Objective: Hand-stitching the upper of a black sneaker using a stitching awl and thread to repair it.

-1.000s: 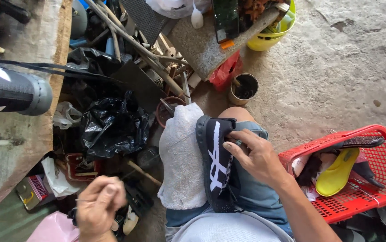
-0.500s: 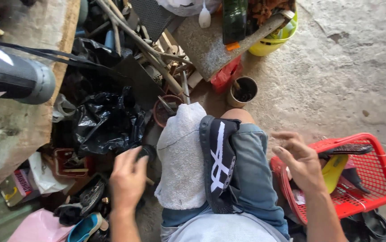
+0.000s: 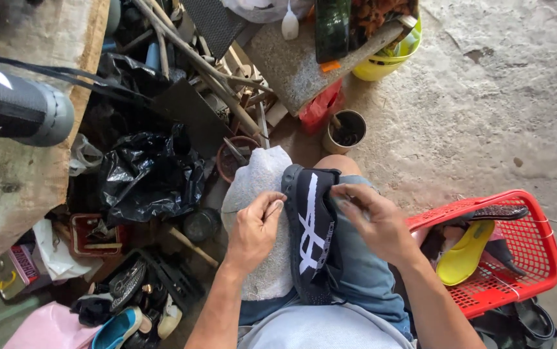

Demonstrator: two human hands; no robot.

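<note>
While both hands are at the black shoe with white stripes, I judge that the work on it is somewhere in its middle and not finished: the shoe lies on its side across the lap, on a grey-white towel and the blue shorts, and I see no tool or glue on it. The left hand comes from seven o'clock and pinches its thumb and first finger together at the sole edge, at about nine o'clock of the shoe; whether something thin, like a thread or needle, is between these fingertips, I cannot tell, it is too small. The right hand comes from five o'clock and closes its fingers on the upper rim of the shoe, at about two o'clock of it, holding it steady against the thigh. So the shoe sits between the two grips, touching both. What is already repaired I cannot see from here; the far side of the shoe is hidden. At three o'clock of the lap stands a red plastic basket with a yellow sandal inside. At ten o'clock lies a black plastic bag, and at twelve o'clock, near the knee, a small round tin stands on the concrete floor.
</note>
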